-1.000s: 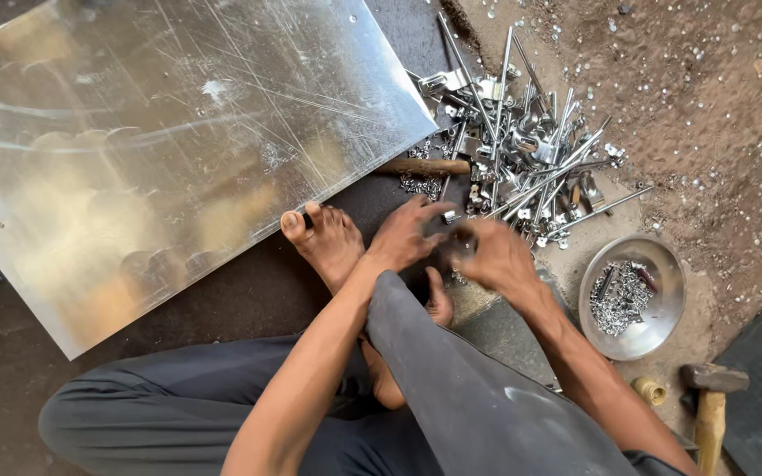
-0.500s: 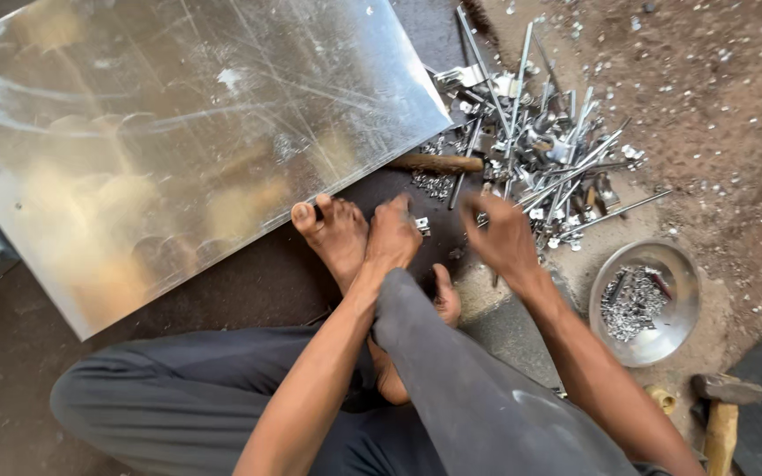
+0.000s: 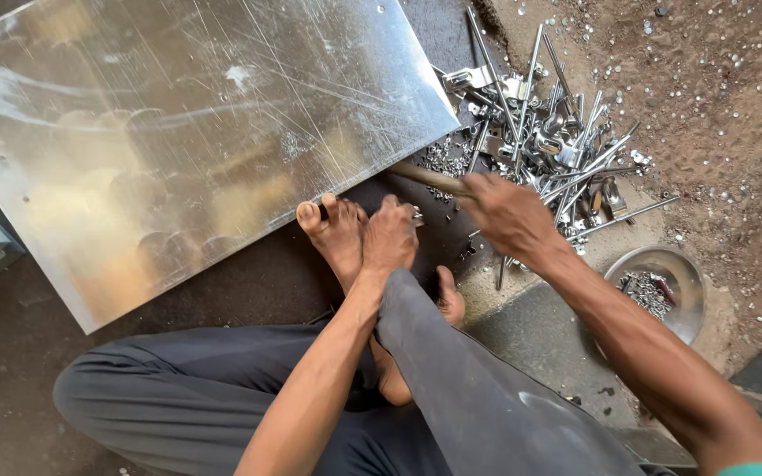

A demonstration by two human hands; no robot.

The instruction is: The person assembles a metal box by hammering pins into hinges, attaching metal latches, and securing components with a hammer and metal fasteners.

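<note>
Now your right hand is wrapped shut around a wooden handle, which slants up and to the left toward the corner of the steel sheet; the handle's far end shows beside that corner, while the tool's head is hidden under your hand. Your left hand is closed, fingers curled down on a small metal piece on the dark floor, pressed right beside your bare foot, whose toes touch the sheet's lower edge. Whether the left fingers actually pinch the piece or only press on it, you cannot tell from this view. Just past your right hand lies a pile of rods and brackets. A round bowl of small fasteners sits near your right forearm.
</note>
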